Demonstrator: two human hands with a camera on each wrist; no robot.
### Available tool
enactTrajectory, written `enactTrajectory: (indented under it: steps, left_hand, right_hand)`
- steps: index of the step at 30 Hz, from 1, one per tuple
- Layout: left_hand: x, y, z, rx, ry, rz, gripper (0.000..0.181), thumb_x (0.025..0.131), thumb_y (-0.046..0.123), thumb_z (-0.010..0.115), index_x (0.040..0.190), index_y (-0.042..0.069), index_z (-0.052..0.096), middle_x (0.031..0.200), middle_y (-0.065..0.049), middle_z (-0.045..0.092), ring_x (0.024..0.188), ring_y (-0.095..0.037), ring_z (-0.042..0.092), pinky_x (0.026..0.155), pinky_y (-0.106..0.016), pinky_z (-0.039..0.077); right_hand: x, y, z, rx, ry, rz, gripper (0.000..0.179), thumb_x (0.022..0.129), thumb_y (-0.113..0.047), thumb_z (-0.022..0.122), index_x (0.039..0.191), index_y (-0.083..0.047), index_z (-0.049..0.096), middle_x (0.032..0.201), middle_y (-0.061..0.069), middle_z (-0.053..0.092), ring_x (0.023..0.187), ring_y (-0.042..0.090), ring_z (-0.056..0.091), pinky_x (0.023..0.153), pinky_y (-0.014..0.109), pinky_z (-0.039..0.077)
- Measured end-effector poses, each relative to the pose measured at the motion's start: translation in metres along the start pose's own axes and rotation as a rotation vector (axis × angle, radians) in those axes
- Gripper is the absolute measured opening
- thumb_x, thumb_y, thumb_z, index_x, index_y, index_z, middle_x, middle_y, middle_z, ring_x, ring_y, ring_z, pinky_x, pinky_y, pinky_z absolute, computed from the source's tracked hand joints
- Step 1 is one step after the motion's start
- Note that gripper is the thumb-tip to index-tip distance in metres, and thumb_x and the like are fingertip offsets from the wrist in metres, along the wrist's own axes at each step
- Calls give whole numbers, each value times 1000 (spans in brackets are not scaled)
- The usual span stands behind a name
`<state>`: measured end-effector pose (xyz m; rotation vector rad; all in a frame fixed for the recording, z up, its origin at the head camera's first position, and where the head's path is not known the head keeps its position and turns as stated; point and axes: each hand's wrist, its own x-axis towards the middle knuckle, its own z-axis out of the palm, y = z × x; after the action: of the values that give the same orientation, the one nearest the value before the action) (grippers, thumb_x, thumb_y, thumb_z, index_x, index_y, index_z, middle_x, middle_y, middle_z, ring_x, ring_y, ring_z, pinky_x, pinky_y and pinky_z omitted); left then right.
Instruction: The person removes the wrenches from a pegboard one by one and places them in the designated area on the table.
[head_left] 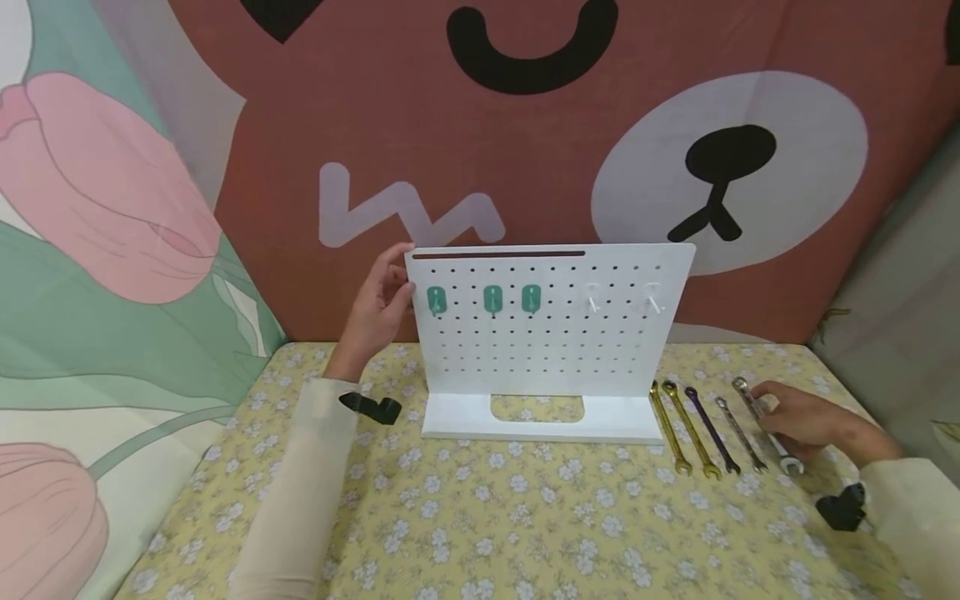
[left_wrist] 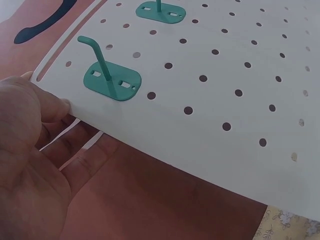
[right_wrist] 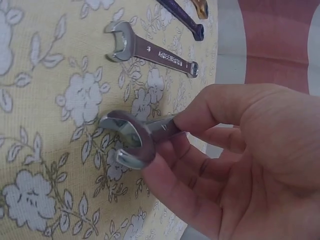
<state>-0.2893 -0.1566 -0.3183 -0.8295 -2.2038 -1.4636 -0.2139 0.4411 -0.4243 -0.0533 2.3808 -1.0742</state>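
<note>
A white pegboard [head_left: 551, 358] stands upright on its flat base. My left hand [head_left: 378, 304] grips its upper left edge; in the left wrist view the thumb [left_wrist: 52, 106] lies at the front face and the other fingers reach behind. Close to that hand is a green hook [left_wrist: 112, 82]. At the far right, my right hand [head_left: 810, 421] pinches a silver combination wrench [head_left: 783, 457] by its shank. Its open end [right_wrist: 137, 140] points out of the grip in the right wrist view, over the cloth, and the fingers hide part of the shank.
Left of the held wrench lie a smaller silver wrench [head_left: 741, 433], a purple wrench [head_left: 708, 425] and two gold wrenches [head_left: 693, 425]. Besides three green hooks [head_left: 492, 300], the board bears two clear hooks [head_left: 592, 298]. Floral cloth [head_left: 525, 517] covers the table; a printed curtain [head_left: 375, 125] hangs behind.
</note>
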Motion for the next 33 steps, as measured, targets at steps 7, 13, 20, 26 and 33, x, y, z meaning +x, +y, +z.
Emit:
enactTrajectory:
  steps: [7, 13, 20, 26, 33]
  left_hand:
    - [-2, 2, 0, -15, 7, -12, 52, 105, -9, 50, 153, 6, 38, 109, -29, 56, 98, -41, 61, 86, -63, 54]
    - [-2, 5, 3, 23, 11, -6, 53, 104, -9, 51, 153, 5, 38, 109, -29, 56, 94, -42, 61, 82, -41, 57]
    - [0, -26, 1, 45, 29, -2, 59, 104, -2, 58, 158, 12, 36, 109, -22, 58, 94, -36, 62, 81, -38, 52]
    - [-3, -26, -2, 51, -21, -30, 66, 104, 8, 62, 161, 22, 33, 115, -15, 58, 103, -29, 63, 93, -50, 51]
    - [-9, -17, -4, 64, -83, -53, 72, 105, 13, 62, 165, 28, 25, 127, -12, 57, 116, -28, 63, 101, -49, 49]
  right_hand:
    - [1, -3, 1, -28, 32, 60, 58, 102, -4, 43, 146, 17, 11, 56, -1, 34, 49, 10, 20, 47, 29, 27]
    - [-2, -1, 2, -37, 50, 42, 55, 103, -4, 42, 144, 17, 14, 58, -1, 33, 50, 11, 23, 48, 31, 30]
    - [-2, -10, 6, -323, 164, -65, 65, 103, -10, 48, 146, 21, 11, 76, 21, 58, 60, 32, 57, 53, 39, 41]
    - [-8, -31, 21, -449, 296, -140, 83, 105, -18, 55, 154, 16, -2, 123, 49, 44, 116, 65, 43, 69, 55, 49]
    - [-13, -61, 45, -466, 371, -208, 80, 110, -31, 52, 156, 15, 6, 129, 44, 47, 90, 42, 65, 62, 48, 50]
